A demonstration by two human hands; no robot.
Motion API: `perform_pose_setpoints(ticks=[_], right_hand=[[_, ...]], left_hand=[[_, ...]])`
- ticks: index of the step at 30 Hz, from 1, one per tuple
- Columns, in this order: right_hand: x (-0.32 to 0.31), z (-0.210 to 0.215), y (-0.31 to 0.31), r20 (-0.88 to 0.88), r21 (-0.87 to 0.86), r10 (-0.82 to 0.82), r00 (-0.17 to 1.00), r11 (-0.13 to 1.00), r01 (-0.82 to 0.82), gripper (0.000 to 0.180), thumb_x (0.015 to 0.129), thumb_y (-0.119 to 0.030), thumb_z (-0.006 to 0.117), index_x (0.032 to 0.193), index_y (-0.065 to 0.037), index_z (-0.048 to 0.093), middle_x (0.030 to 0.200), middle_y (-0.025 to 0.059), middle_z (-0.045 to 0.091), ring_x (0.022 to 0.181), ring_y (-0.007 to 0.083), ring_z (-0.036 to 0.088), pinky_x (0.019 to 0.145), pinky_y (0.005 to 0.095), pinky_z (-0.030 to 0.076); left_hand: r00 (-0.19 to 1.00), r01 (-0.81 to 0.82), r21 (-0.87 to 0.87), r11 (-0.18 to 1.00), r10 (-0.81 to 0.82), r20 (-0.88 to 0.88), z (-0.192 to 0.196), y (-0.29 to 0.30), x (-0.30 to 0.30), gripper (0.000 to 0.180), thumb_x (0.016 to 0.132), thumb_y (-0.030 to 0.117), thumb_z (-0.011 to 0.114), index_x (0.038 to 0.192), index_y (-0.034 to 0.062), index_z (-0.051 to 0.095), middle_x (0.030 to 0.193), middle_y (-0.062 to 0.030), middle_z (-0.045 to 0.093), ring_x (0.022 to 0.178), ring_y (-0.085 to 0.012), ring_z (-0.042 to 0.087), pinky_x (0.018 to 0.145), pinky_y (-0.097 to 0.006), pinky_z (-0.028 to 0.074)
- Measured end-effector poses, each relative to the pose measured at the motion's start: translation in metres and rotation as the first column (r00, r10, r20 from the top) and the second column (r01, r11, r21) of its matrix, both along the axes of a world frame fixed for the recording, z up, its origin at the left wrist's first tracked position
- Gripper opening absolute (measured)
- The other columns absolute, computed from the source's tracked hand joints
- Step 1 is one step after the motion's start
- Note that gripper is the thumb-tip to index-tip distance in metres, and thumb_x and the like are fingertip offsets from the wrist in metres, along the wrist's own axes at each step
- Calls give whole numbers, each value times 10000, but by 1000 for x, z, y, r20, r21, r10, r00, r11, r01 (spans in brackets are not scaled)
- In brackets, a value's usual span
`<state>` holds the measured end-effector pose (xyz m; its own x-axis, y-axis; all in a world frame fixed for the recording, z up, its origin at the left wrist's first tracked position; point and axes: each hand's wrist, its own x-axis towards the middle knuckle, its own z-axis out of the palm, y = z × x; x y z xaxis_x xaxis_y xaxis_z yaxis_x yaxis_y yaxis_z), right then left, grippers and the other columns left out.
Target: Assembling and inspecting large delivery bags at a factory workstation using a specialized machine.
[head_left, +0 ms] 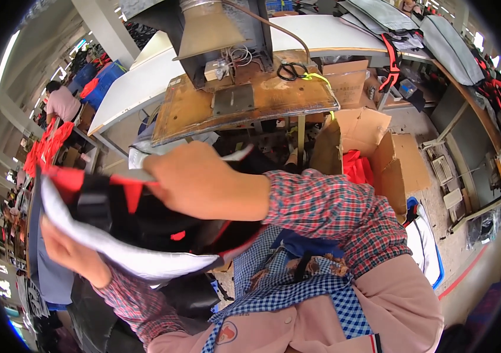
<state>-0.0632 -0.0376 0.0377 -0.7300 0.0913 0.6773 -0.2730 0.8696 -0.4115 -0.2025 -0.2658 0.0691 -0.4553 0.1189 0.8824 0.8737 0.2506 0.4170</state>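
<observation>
A padded fabric piece (pixel 135 256) in black, red and white hangs in front of me at the left, tilted and curved like an open bag or vest; I cannot tell which. My left hand (pixel 68 250) is closed at its left side, with the fingers partly hidden by the white edge. Across the top reaches my right hand (pixel 200 179), its fingers pinched on the far red-and-grey edge. A black strap (pixel 94 203) runs down the inside, slightly blurred. Beyond my hands stands a worn wooden worktable (pixel 186 112) with a dark metal plate (pixel 233 100) set in it.
Over the worktable hangs a metal hood (pixel 209 26). Black-handled scissors (pixel 292 71) lie on its right part. An open cardboard box (pixel 389 162) holding red fabric (pixel 356 167) stands at the right. White tables (pixel 130 97) extend behind. Another person (pixel 62 100) works far left.
</observation>
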Motion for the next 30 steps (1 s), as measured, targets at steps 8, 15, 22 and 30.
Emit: perform_pose_setpoints(ticks=[8, 15, 22, 30], right_hand=[[44, -61, 109, 154, -730, 409, 899, 660, -175, 471, 865, -285, 641, 1204, 37, 580, 1089, 129, 660, 1020, 216, 623, 890, 316, 472], [19, -38, 173, 218, -874, 189, 957, 473, 106, 696, 885, -533, 613, 1290, 24, 511, 1261, 175, 555, 1141, 265, 569, 955, 366, 462], [-31, -67, 224, 335, -850, 192, 922, 483, 209, 480, 918, -437, 607, 1109, 2, 587, 985, 114, 637, 879, 200, 638, 736, 325, 538], [-68, -89, 241, 239, -945, 144, 960, 263, 195, 199, 931, -275, 596, 907, -77, 586, 777, -12, 551, 691, 116, 547, 624, 286, 499]], left_hand=[[893, 443, -434, 784, -343, 292, -23, 157, -30, 392, 984, 295, 558, 806, -55, 561, 630, -2, 383, 620, -70, 349, 510, -287, 289], [903, 429, -549, 717, -342, 259, -87, 221, -62, 388, 959, 340, 584, 849, -26, 648, 589, -176, 535, 501, -258, 465, 528, -373, 412], [889, 456, -590, 666, -375, 263, -101, 259, -67, 394, 951, 343, 579, 830, -25, 653, 697, -260, 563, 641, -436, 560, 572, -444, 438], [885, 464, -657, 594, -350, 308, -109, 291, -104, 462, 959, 388, 546, 861, -48, 662, 753, -288, 584, 712, -457, 580, 644, -470, 449]])
